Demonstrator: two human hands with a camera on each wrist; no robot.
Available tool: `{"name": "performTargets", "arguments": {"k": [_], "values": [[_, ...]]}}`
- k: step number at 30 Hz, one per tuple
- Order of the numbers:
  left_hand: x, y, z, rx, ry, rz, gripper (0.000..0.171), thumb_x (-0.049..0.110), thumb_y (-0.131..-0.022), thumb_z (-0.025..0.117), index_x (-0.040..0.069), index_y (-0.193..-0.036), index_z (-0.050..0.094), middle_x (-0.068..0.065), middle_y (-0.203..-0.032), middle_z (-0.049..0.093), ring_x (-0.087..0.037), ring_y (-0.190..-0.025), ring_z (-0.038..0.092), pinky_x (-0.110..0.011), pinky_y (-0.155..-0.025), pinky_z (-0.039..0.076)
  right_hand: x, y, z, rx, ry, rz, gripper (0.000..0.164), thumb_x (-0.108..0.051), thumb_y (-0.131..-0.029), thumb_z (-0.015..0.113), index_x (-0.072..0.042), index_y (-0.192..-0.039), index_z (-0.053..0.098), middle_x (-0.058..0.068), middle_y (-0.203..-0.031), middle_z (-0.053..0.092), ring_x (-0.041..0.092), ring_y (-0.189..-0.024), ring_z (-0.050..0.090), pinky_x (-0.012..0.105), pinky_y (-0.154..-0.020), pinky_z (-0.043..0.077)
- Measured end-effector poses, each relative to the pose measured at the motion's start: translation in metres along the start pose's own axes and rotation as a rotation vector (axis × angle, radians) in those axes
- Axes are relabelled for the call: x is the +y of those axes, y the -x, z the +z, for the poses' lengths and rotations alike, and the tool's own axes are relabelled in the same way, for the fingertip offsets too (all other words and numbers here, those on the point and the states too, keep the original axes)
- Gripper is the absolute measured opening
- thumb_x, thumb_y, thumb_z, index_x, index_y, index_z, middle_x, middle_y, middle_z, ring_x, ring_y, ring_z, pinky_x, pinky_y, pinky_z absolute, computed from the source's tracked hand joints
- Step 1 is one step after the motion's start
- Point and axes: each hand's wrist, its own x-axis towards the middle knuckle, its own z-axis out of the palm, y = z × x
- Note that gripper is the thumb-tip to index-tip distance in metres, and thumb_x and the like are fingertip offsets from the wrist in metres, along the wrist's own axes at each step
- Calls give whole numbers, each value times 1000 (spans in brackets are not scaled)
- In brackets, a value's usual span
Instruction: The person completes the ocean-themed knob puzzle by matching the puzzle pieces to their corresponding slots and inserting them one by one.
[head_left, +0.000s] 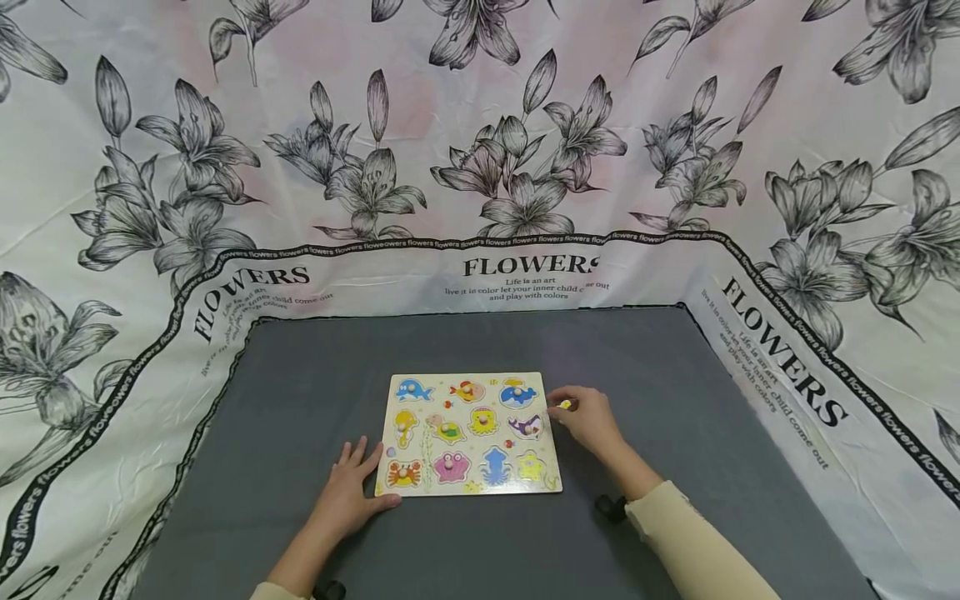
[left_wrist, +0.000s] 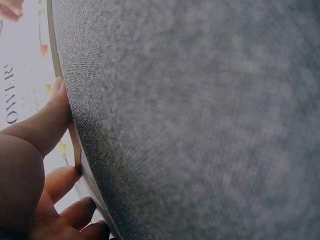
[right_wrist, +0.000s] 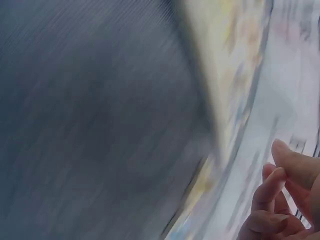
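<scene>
A sea-animal peg puzzle board [head_left: 467, 419] lies flat on the dark grey mat. My left hand [head_left: 347, 493] rests at its near left corner, thumb along the near edge and fingers spread by the left side. In the left wrist view, that thumb [left_wrist: 52, 110] touches the board's edge. Beside the board's right edge, my right hand [head_left: 588, 417] pinches a small yellow-and-white piece [head_left: 565, 404], mostly hidden by the fingers. The right wrist view is blurred; its thumb and index finger [right_wrist: 270, 187] are bent close together, and no piece can be made out there.
The dark grey mat [head_left: 337, 350] extends around the board. A white cloth with printed flowers and lettering [head_left: 525, 275] borders it behind and at the sides. A black object [head_left: 611, 508] sits at the right wrist, another [head_left: 330, 590] at the left.
</scene>
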Motion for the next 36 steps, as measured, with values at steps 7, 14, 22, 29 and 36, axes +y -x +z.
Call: {"name": "performTargets", "arguments": {"k": [7, 14, 22, 29, 36], "values": [[-3, 1, -4, 0, -15, 13, 100, 48, -75, 86, 6, -154, 41, -28, -162, 24, -52, -151, 12, -71, -116, 19, 46, 2, -24, 36, 50, 108, 23, -11, -87, 79, -3, -108, 77, 18, -103, 75, 19, -66, 67, 29, -53, 49], [-1, 0, -3, -15, -12, 6, 101, 50, -74, 85, 6, -154, 41, -29, -162, 25, -52, -151, 12, -71, -116, 19, 66, 0, -25, 18, 108, 169, 23, -12, -89, 78, -4, -111, 78, 22, -114, 73, 35, -100, 71, 40, -70, 58], [0, 3, -3, -15, -2, -4, 100, 48, -75, 86, 6, -154, 42, -29, -162, 26, -53, -151, 12, -71, -117, 19, 71, -5, -27, 21, 128, 216, 20, -13, -89, 77, -4, -108, 80, 21, -112, 74, 36, -102, 69, 44, -75, 58], [1, 0, -2, -13, -3, 0, 100, 49, -75, 86, 6, -154, 41, -28, -162, 25, -52, -151, 11, -71, -117, 19, 47, -1, -36, 67, 68, 135, 18, -16, -89, 79, -7, -104, 80, 14, -99, 77, 25, -85, 73, 36, -66, 57], [0, 0, -2, 0, -3, 14, 101, 49, -75, 86, 5, -154, 42, -29, -161, 26, -53, -151, 13, -71, -116, 19, 2, 14, -11, -52, -31, 62, 12, -18, -83, 84, -13, -94, 82, 2, -91, 76, 13, -71, 62, 25, -58, 50]]}}
